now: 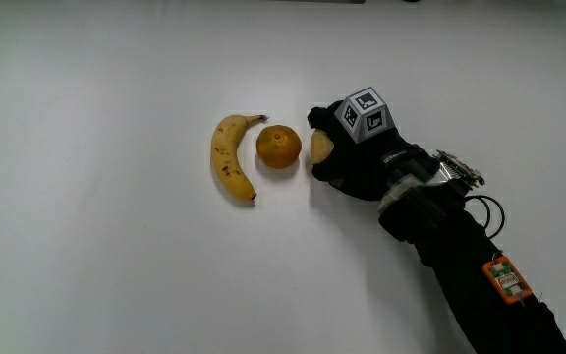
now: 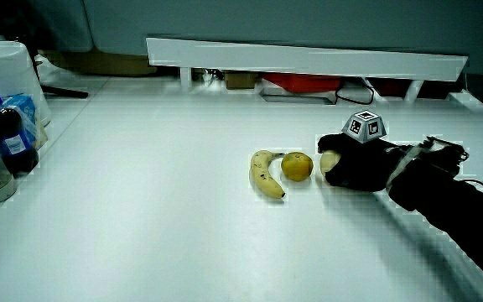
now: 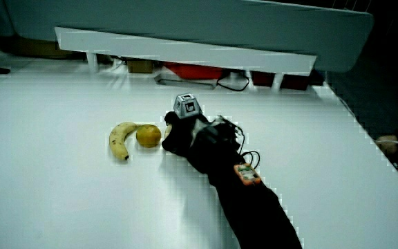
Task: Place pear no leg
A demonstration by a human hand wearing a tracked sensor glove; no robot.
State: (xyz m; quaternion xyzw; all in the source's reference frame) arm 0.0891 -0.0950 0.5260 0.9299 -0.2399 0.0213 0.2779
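Closing around the pear (image 1: 319, 146), the hand (image 1: 360, 157) rests low on the worktop (image 1: 86, 265), its grip wrapped on the fruit so only a pale sliver peeks out toward the orange (image 1: 278, 147). The pear sits just beside the orange, on the side away from the banana (image 1: 230, 157), making a neat row of three. My read: the hand is setting it down there to extend that line. The pear's long axis and pointing can't be told; the glove hides too much.
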